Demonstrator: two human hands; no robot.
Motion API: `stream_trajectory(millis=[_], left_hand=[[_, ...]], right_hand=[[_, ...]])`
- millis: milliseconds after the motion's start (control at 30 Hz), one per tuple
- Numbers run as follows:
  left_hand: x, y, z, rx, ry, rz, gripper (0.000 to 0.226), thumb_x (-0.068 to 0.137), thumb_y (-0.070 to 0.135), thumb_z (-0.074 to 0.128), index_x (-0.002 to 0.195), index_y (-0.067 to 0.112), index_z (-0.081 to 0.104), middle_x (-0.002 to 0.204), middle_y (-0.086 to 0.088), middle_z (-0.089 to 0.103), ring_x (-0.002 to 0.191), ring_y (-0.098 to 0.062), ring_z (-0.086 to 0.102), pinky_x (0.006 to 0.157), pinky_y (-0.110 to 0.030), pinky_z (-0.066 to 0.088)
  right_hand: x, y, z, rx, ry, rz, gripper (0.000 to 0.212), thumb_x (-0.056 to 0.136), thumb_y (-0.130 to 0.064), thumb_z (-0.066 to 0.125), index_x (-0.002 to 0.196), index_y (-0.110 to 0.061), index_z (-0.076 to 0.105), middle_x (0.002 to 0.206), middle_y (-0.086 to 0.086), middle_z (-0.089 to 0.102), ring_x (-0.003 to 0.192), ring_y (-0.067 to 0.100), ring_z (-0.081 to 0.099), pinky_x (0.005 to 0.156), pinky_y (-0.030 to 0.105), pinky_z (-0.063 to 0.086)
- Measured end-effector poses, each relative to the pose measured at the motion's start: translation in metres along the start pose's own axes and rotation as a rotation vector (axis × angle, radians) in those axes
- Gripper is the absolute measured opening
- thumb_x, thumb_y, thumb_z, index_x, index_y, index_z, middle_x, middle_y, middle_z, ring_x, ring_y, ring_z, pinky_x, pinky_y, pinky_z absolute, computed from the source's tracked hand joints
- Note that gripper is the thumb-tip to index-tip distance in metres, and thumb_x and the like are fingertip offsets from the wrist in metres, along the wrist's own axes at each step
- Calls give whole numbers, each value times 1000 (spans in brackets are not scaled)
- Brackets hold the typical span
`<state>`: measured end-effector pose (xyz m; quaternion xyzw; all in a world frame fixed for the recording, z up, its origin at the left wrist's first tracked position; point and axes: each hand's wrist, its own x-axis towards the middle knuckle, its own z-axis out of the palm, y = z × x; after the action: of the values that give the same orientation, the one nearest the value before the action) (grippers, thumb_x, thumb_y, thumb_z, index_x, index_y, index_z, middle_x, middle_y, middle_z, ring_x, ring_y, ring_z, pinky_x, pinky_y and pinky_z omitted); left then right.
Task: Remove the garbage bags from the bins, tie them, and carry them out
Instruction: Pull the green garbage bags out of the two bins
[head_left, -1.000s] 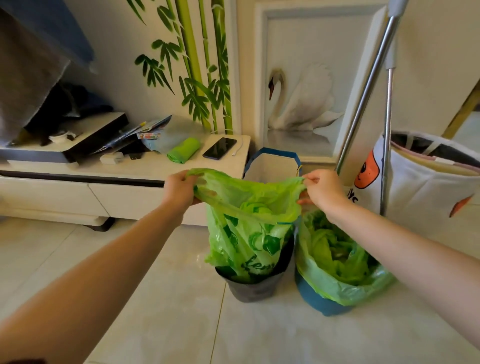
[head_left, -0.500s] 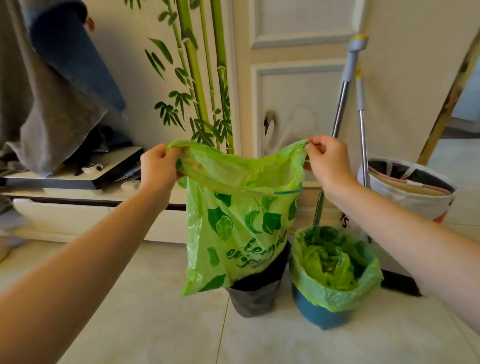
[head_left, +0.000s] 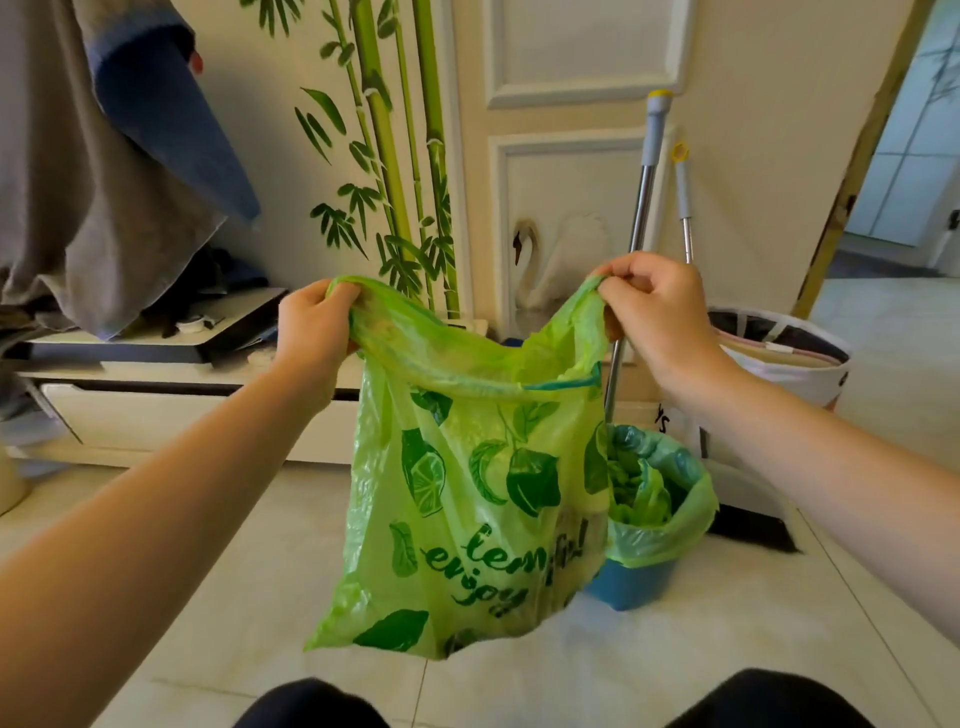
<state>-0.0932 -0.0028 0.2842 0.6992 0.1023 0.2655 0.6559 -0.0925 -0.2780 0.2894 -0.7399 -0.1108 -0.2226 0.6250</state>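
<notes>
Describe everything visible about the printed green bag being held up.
The thin, translucent light-green plastic garbage bag carries dark green lemon and leaf prints with partly readable lettering. It hangs clear of the floor, mouth open and rim crumpled, pinched at one side by the left hand and at the other by the right hand. Its right edge overlaps the lined blue bin behind.

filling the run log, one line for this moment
left hand: shut on bag | right hand: shut on bag | bag: lifted, untied | blue bin: lined
</notes>
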Motion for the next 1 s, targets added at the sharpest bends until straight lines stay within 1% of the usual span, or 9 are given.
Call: stream_trajectory(millis=[100,167,200,267,367,500,667,800,1000], left_hand=[[-13,-31,-4,44,-22,-92,17,94,20,53,86,13,66,84,-8,63,73,-19,63,72,-34,58],[-20,-55,-7,57,-23,-164,18,93,18,53,81,12,65,81,-9,64,71,-20,63,69,-34,57],[-24,-68,-8,68,-27,-203,19,93,17,53,79,12,63,78,-9,63,69,-20,62,68,-33,57],[-30,-93,-13,101,-43,-283,20,93,14,52,76,11,61,73,-8,59,64,-19,59,63,-32,56],[-29,-132,-28,166,-61,-400,17,91,10,53,78,7,63,75,-11,59,64,-21,59,53,-28,58],[-16,-179,-49,199,10,-519,15,88,7,60,73,6,62,77,-12,58,63,-23,59,45,-24,56],[5,-219,-66,160,55,-612,9,88,4,61,81,7,59,75,-10,55,62,-23,58,40,-25,55],[19,-248,-76,142,99,-607,3,89,0,60,92,-1,59,76,-13,57,64,-25,59,46,-25,57],[23,-276,-87,274,41,-561,19,91,3,58,108,-4,61,80,-11,58,73,-26,60,76,-38,56]], right_hand=[[-25,18,1,-86,-67,62,14,73,-20,57,67,-22,69,52,-2,64,57,18,59,61,38,52],[-42,35,4,-117,-138,113,14,77,-15,58,72,-8,70,60,16,64,58,22,58,60,36,50],[-51,45,6,-137,-179,145,15,80,-11,59,76,-1,69,63,19,63,58,21,57,58,31,48],[-68,65,10,-221,-257,223,15,82,-8,59,76,2,69,60,13,61,56,17,55,55,26,46],[-81,100,24,-341,-327,403,18,82,-12,59,68,-8,69,54,7,62,49,16,56,46,23,45],[-87,139,47,-342,-368,592,16,87,-9,55,82,-4,69,66,16,71,59,26,66,52,29,53],[-90,184,77,-363,-389,645,16,89,-10,53,83,-11,68,65,11,71,56,22,67,42,23,43],[-84,208,91,-376,-379,675,16,90,-8,51,89,-12,67,71,2,69,60,21,71,47,24,51],[-75,237,94,-390,-368,739,15,91,-7,51,93,-10,65,74,6,68,67,23,72,63,37,61]])
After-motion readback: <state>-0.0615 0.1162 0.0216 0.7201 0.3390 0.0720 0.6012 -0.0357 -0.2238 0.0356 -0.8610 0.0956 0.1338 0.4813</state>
